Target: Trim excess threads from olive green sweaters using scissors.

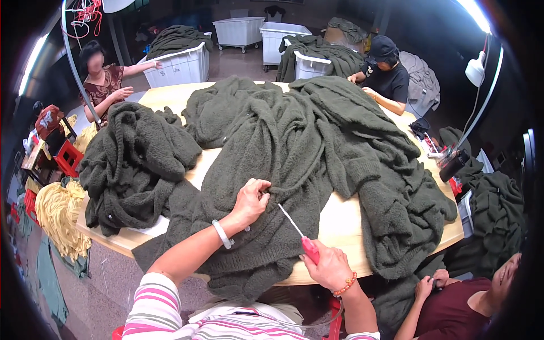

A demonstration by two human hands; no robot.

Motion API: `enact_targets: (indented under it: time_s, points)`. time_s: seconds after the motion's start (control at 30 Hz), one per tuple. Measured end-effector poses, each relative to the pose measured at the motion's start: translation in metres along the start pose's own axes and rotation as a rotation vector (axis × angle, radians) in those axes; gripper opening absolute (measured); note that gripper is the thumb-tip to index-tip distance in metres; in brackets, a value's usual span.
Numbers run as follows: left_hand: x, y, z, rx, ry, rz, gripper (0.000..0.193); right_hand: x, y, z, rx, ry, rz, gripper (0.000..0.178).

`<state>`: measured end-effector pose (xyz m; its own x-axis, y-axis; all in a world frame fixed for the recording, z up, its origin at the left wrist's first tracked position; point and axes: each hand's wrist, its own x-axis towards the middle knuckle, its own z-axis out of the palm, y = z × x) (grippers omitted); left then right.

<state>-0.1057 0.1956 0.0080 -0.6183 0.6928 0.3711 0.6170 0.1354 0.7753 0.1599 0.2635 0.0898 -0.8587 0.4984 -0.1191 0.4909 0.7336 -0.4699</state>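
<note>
A dark green knitted garment [255, 153] lies spread over the middle of the table in front of me. On it rests my left hand [252, 203], with a white bangle at the wrist; its fingers are curled and pinch a fold of the knit. My right hand [328, 265], wearing a beaded bracelet, is closed round the pink handle of a thin-shafted tool [294, 222]. The slim pale shaft points up and left, its tip just right of my left fingers. Whether the tip touches the knit, I cannot tell. A cord shows by my right wrist.
More dark green knits lie heaped on the wooden table [345, 224], to the left [136, 158] and right [391, 209]. People sit or stand at the far left, far right and near right. White wheeled bins [238, 31] stand behind. A black bottle [454, 165] is at the right edge.
</note>
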Motion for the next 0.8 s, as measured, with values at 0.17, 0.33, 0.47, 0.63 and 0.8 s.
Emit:
enact_targets:
  time_s: [0.17,0.33,0.47,0.63,0.8]
  points:
    - [-0.004,0.002,-0.001,-0.169,0.045,-0.111,0.017,-0.001,-0.014,-0.001,-0.026,-0.069,-0.059,0.037]
    - [-0.003,-0.003,-0.004,-0.238,0.031,-0.149,0.01,-0.003,-0.023,-0.001,-0.037,-0.082,-0.046,0.038]
    - [-0.005,-0.007,-0.014,-0.531,0.003,-0.288,0.013,-0.001,-0.025,-0.005,-0.026,0.011,-0.019,0.036]
    - [-0.028,0.012,-0.048,-0.19,-0.12,-0.099,0.024,-0.008,-0.01,0.001,0.055,0.04,-0.062,0.036]
    - [-0.04,0.022,-0.051,0.095,-0.172,0.139,0.025,-0.01,-0.017,0.004,0.017,-0.011,-0.084,0.037]
